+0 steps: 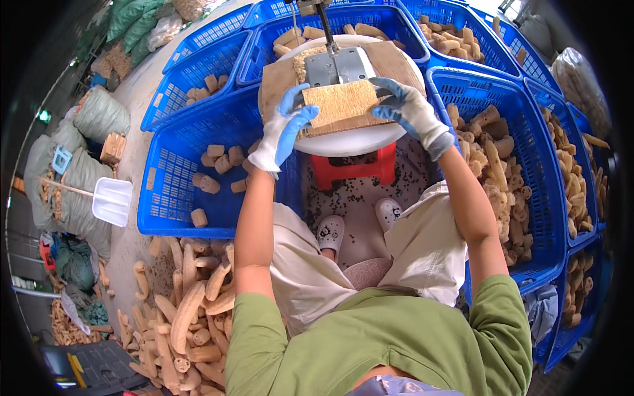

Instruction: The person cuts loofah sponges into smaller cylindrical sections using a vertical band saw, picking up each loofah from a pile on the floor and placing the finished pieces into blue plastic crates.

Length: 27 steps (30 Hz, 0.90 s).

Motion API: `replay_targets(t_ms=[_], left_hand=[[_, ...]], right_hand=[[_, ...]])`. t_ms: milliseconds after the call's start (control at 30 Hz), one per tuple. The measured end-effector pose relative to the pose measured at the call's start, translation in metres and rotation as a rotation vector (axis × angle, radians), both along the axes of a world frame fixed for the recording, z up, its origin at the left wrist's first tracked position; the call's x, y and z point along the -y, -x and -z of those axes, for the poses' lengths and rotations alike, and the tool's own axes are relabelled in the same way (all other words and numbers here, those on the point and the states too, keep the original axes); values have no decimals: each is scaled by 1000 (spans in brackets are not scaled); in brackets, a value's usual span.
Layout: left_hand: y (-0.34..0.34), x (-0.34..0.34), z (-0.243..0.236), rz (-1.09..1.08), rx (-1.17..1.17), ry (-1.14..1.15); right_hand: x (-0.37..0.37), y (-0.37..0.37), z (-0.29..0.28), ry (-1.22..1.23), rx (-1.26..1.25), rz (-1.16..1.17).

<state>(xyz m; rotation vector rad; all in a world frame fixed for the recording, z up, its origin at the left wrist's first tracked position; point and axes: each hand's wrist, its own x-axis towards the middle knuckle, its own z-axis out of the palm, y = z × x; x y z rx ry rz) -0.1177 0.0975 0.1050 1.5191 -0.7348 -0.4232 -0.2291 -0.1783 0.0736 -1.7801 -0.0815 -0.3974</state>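
While the left hand (282, 129) holds loofah (339, 105), the right hand (413, 112) does too.

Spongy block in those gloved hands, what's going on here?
A person is holding the spongy block with both hands, the left hand at one end and the right hand at the other. It's right by the metal plate on the round table. Short pieces lie in the blue bin to the left, with a pile of longer ones below it.

That round white tabletop (350, 143) carries a brown board (394, 65); loofahs (188, 317) and dark bits (343, 200) litter the floor (135, 125) around it.
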Motion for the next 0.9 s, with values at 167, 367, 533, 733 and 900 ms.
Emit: replay_targets(t_ms=[167,367,533,733,900], left_hand=[[-29,10,11,-81,49,-12],[-52,5,18,-165,205,7],[-65,-3,35,-177,173,65],[-70,-10,44,-145,109,115],[-64,-9,43,-144,94,141]], right_hand=[[-9,-29,23,21,-36,249],[-27,-50,34,14,-38,366],[-44,-57,29,193,-147,460],[-55,-51,18,303,-172,475],[-56,-50,16,259,-220,447]])
